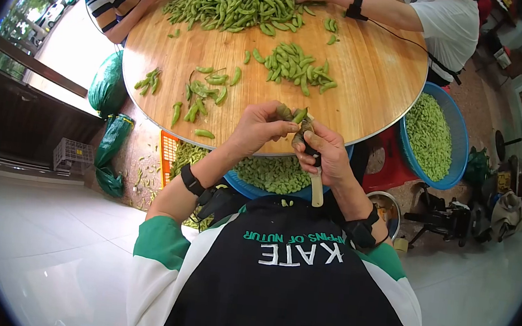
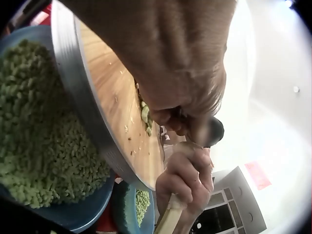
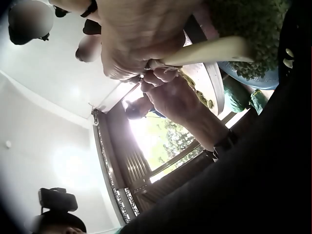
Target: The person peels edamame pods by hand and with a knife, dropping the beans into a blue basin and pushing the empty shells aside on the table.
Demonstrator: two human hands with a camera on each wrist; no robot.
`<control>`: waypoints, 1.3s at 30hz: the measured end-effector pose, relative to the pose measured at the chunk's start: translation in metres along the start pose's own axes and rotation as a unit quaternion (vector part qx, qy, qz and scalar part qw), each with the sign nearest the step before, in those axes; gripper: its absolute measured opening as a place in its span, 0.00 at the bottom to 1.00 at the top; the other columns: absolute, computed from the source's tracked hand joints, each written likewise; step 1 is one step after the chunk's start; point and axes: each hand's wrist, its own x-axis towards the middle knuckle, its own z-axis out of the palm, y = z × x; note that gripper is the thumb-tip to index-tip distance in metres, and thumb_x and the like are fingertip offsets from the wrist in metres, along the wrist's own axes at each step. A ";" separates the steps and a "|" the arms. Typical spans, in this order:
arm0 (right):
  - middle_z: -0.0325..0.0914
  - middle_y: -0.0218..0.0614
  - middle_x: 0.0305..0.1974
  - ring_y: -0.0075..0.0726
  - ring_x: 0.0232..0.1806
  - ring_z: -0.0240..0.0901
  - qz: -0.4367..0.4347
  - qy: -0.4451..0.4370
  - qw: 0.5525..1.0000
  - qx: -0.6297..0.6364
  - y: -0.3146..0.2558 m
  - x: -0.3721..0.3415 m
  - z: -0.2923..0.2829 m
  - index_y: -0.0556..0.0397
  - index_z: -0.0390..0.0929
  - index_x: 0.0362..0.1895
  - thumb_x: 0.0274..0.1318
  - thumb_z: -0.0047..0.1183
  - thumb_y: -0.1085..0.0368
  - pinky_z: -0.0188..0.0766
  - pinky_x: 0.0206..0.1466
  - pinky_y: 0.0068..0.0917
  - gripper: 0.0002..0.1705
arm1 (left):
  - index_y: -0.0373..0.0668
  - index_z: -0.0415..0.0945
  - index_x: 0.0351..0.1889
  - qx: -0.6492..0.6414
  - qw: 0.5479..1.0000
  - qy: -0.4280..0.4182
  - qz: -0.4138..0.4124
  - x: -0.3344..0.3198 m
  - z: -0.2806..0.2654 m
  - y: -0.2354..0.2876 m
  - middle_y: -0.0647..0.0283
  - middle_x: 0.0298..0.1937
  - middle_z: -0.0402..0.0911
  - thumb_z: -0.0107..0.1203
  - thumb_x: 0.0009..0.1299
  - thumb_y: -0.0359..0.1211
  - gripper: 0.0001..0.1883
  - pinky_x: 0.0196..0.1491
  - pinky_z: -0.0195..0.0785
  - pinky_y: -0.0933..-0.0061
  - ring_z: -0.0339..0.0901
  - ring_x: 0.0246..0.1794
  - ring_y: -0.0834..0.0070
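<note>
My left hand (image 1: 257, 128) pinches a green soybean pod (image 1: 301, 114) just above the near edge of the round wooden table. Close against it, my right hand (image 1: 326, 149) grips a tool with a cream handle (image 1: 316, 192), which points down toward my body. In the right wrist view the same cream handle (image 3: 209, 51) sticks out from the curled fingers; the tool's working end is hidden. Both hands meet at the pod. Beyond them lies a small heap of pods (image 1: 295, 67), with scattered pods (image 1: 202, 91) to the left.
A large pod pile (image 1: 239, 0) covers the far side of the wooden table (image 1: 369, 79), where two other people work. Blue basins of shelled beans stand below the near edge (image 1: 272, 175) and at right (image 1: 430, 138). Green sacks (image 1: 110, 85) lie at left beside an orange crate (image 1: 167, 154).
</note>
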 end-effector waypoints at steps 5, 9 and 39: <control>0.69 0.32 0.29 0.17 0.18 0.55 0.008 -0.018 0.999 0.045 -0.001 -0.001 0.003 0.54 0.69 0.54 0.66 0.45 0.64 0.55 0.15 0.13 0.14 | 0.38 0.75 0.32 -0.196 0.974 -0.085 -0.076 0.004 -0.007 -0.005 0.68 0.25 0.75 0.62 0.63 0.27 0.06 0.19 0.55 0.86 0.70 0.21 0.86; 0.68 0.31 0.27 0.17 0.16 0.53 0.030 -0.066 0.987 0.140 -0.001 0.000 0.000 0.54 0.68 0.54 0.66 0.45 0.64 0.54 0.13 0.13 0.15 | 0.39 0.75 0.33 -0.288 0.943 -0.135 -0.095 0.005 -0.004 -0.004 0.69 0.25 0.75 0.62 0.63 0.26 0.06 0.18 0.55 0.87 0.70 0.20 0.86; 0.72 0.31 0.29 0.16 0.18 0.58 -0.033 0.068 0.990 -0.122 -0.003 -0.004 -0.004 0.56 0.71 0.53 0.66 0.45 0.66 0.53 0.15 0.14 0.14 | 0.36 0.78 0.36 -0.185 0.964 -0.061 -0.183 -0.004 0.008 0.014 0.68 0.21 0.75 0.48 0.73 0.35 0.12 0.17 0.57 0.82 0.69 0.17 0.84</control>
